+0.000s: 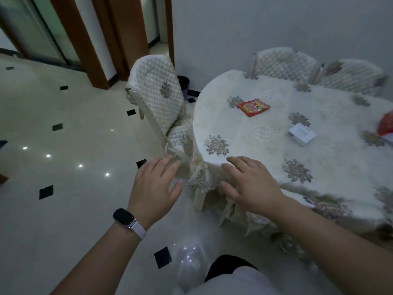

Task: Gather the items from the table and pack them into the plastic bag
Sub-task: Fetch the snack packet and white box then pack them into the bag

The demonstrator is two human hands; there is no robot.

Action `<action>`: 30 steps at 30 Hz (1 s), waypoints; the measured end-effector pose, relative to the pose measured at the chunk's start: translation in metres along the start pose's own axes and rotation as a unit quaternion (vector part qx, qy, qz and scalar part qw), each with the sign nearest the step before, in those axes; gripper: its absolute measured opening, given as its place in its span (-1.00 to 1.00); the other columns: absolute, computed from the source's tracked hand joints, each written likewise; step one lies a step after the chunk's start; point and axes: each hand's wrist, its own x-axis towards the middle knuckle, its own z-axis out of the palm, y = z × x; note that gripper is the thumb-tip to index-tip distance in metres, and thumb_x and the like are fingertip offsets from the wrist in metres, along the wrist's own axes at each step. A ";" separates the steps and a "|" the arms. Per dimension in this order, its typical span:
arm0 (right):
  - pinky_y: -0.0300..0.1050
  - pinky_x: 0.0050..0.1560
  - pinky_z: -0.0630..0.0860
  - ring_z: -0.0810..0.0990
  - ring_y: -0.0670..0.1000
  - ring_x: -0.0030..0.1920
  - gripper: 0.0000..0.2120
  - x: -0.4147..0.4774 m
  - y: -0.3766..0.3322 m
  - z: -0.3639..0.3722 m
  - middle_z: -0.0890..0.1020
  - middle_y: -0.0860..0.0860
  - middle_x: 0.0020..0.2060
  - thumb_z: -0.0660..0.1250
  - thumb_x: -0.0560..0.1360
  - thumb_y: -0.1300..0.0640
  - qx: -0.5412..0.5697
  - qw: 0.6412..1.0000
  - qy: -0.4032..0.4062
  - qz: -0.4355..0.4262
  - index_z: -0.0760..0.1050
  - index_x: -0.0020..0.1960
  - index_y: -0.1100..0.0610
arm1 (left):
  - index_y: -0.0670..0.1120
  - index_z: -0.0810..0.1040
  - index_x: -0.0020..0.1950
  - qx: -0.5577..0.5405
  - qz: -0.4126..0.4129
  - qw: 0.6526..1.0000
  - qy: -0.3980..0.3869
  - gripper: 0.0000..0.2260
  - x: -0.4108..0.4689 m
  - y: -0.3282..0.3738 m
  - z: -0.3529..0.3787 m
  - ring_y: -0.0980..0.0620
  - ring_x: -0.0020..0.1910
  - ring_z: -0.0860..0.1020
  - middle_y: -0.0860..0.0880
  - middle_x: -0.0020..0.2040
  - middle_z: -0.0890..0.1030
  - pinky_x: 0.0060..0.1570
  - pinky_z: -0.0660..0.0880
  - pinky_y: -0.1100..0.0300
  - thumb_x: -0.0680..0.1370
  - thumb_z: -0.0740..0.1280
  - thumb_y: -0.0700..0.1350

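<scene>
The person's white garment sits closest at the bottom edge, and beyond it the round tabletop in flowered lace fills the right side, a quilted chair against its left rim. Both hands are spread wide and hold nothing: the left hand, with a black watch on its wrist, hovers over the tiled floor, and the right hand over the tabletop's near edge, contact unclear. A red packet and a white box lie apart mid-tabletop, with something red cut off at the right.
</scene>
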 end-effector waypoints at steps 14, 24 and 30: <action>0.08 0.17 0.46 0.53 0.16 0.21 -0.51 0.079 0.119 0.067 0.57 0.08 0.24 0.14 0.49 -0.17 0.046 0.973 0.001 0.225 0.54 0.24 0.09 | -0.09 0.57 0.30 -0.040 0.154 0.981 -0.113 -0.60 0.192 -0.011 0.118 -0.19 0.26 0.50 -0.13 0.30 0.56 0.20 0.46 -0.12 0.53 0.27 0.08; 0.12 0.16 0.48 0.53 0.17 0.23 -0.50 0.150 0.207 0.079 0.56 0.10 0.25 0.13 0.51 -0.18 0.076 0.947 0.014 0.312 0.52 0.26 0.11 | -0.09 0.56 0.31 -0.037 0.227 0.965 -0.129 -0.58 0.334 -0.007 0.181 -0.23 0.27 0.50 -0.15 0.30 0.57 0.21 0.47 -0.16 0.53 0.27 0.08; 0.10 0.16 0.47 0.52 0.14 0.24 -0.50 0.160 0.237 0.085 0.56 0.07 0.26 0.12 0.50 -0.20 0.065 0.921 0.005 0.383 0.53 0.25 0.08 | -0.08 0.57 0.31 -0.057 0.277 0.946 -0.161 -0.57 0.388 0.007 0.223 -0.22 0.27 0.51 -0.14 0.29 0.57 0.22 0.47 -0.15 0.53 0.22 0.09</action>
